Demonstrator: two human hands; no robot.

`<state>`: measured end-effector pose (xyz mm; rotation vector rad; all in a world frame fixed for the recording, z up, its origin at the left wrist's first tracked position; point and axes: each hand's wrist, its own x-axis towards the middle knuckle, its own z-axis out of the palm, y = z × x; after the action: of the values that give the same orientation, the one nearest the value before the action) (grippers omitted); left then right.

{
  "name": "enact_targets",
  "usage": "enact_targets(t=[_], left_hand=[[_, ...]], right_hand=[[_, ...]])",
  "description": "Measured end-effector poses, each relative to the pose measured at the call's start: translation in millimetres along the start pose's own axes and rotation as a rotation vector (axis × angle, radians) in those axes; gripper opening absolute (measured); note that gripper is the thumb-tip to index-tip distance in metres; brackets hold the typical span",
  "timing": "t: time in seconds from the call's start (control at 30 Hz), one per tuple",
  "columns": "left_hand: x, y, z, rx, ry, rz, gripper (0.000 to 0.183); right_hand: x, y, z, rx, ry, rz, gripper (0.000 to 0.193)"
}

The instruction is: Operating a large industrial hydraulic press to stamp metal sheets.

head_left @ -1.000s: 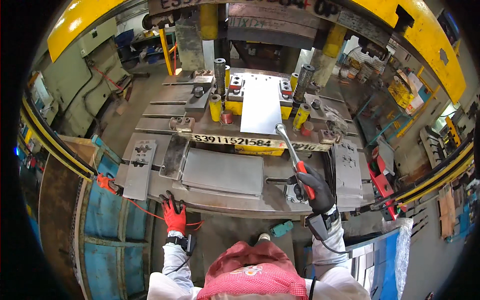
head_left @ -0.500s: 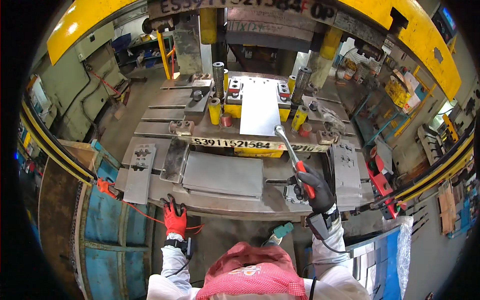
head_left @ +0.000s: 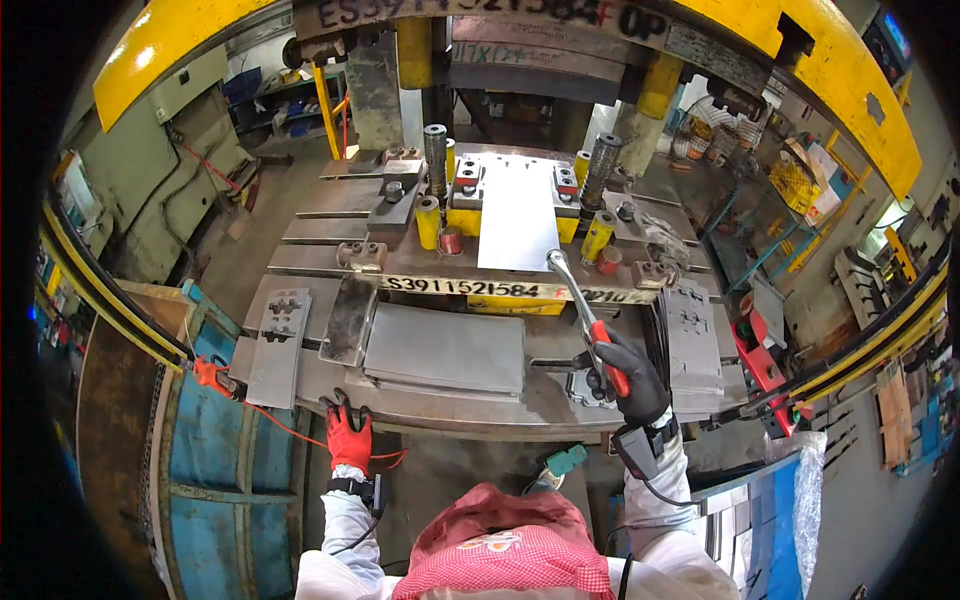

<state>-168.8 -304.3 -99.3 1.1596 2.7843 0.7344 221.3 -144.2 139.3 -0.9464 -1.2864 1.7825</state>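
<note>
My right hand (head_left: 636, 382), in a black glove, is closed around the red grip of a long metal hand tool (head_left: 578, 295) with a round head. That head touches or lies just over the near right corner of a bright sheet-metal blank (head_left: 518, 215), which lies on the die (head_left: 465, 217) in the press. Red with dark fingertips, the glove on my left hand (head_left: 347, 435) has its fingers spread at the front edge of the press table, holding nothing. Beyond it, to the right, a stack of grey sheet-metal blanks (head_left: 445, 350) lies on the table.
Punched metal pieces lie in a pile at the left (head_left: 277, 345) and in another pile at the right (head_left: 692, 345). Guide posts (head_left: 436, 160) and yellow blocks (head_left: 598, 236) stand around the die. The press's upper part (head_left: 540, 50) hangs above. A red cord (head_left: 285, 425) runs near my left hand.
</note>
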Motion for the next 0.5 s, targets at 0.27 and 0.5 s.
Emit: enact_targets(t=[0.27, 0.5], left_hand=[[0.4, 4.7, -6.5, -0.044, -0.008, 0.021, 0.06], [2.2, 4.1, -4.8, -0.019, 0.006, 0.028, 0.061]], right_hand=[[2.0, 1.3, -4.6, 0.001, -0.009, 0.021, 0.047], [6.1, 7.1, -10.1, -0.038, 0.026, -0.007, 0.047]])
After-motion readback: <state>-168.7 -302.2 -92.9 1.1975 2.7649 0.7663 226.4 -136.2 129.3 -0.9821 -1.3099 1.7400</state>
